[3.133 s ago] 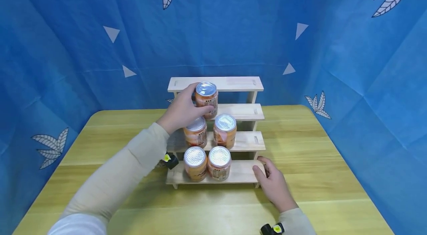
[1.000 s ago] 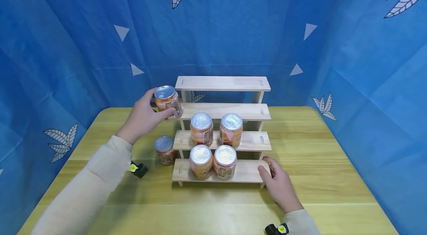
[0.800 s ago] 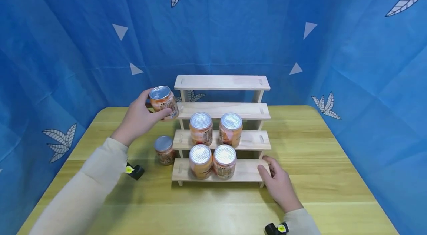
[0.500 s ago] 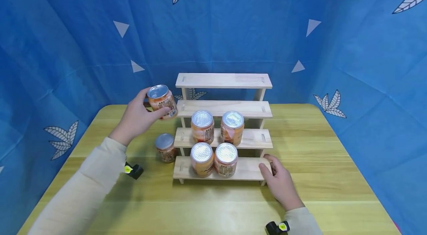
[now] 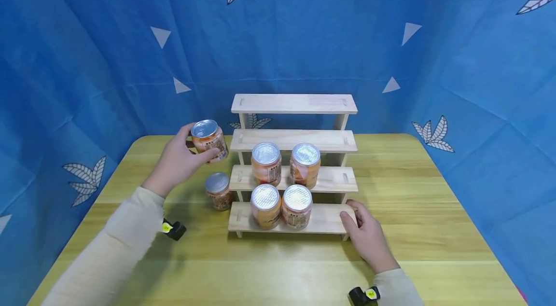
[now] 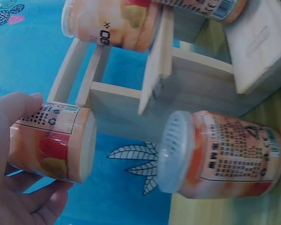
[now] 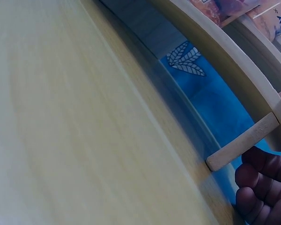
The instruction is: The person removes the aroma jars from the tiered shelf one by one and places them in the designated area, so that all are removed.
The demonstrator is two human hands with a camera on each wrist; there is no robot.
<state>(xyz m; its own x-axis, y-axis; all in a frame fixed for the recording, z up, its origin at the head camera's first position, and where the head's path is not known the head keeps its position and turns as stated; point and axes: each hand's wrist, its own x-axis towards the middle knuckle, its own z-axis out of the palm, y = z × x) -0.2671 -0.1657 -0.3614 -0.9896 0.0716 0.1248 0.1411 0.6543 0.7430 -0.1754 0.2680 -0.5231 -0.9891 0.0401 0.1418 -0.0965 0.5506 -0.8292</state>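
My left hand (image 5: 173,163) grips an orange-labelled can (image 5: 210,144) with a silver top, thumb on the near side. It is raised, slightly tilted, to the left of a stepped wooden display rack (image 5: 295,103). Below it another can (image 5: 218,192) stands on the table beside the rack; the left wrist view shows its clear plastic lid (image 6: 174,152). My right hand (image 5: 369,236) holds the right end of the rack's lowest step, thumb on top. In the right wrist view its curled fingers (image 7: 264,176) are beside the rack's leg (image 7: 243,143).
Two cans (image 5: 266,207) stand on the lowest step and two more (image 5: 306,166) on the step above. The upper two steps bear nothing. Blue patterned cloth (image 5: 295,31) hangs behind and beside the wooden table (image 5: 278,272).
My left hand has carried its can leftward from in front of the rack's upper steps to beside the rack, then lowered it slightly. My right hand stays on the lowest step.
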